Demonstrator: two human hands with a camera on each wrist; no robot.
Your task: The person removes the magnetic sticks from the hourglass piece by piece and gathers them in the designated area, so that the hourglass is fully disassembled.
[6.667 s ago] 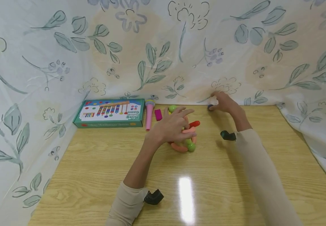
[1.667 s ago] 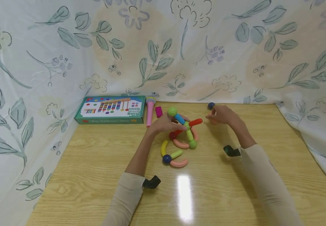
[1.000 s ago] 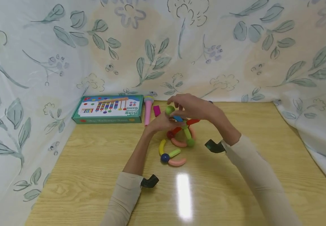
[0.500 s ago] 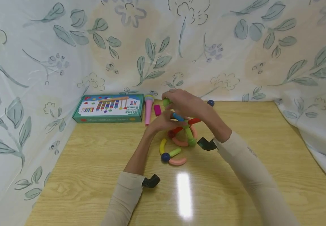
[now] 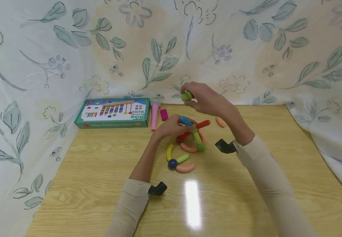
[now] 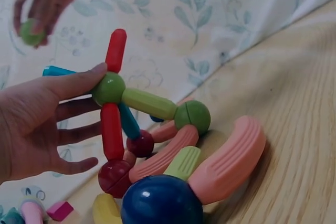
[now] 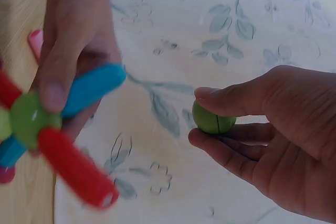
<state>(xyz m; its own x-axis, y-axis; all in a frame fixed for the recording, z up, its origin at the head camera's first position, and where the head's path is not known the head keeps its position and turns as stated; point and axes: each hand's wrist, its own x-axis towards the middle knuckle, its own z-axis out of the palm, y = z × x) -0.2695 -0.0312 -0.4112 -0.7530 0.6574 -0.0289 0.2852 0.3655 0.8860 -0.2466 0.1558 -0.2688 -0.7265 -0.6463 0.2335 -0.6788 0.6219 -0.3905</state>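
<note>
Pinching, right hand point(image 5: 207, 98) partly hides a green ball point(image 5: 186, 96).

"Ring Challenge Game" runs in pale letters along the near side of a green box point(image 5: 111, 124) to the left of a person's left hand point(image 5: 172, 126). On its lid point(image 5: 125, 116), at the end closer to that hand, "Ring" and "Game" can be read; smaller lettering there is too faint. A red mark point(image 5: 90, 102), farther from the hand, is illegible.
</note>
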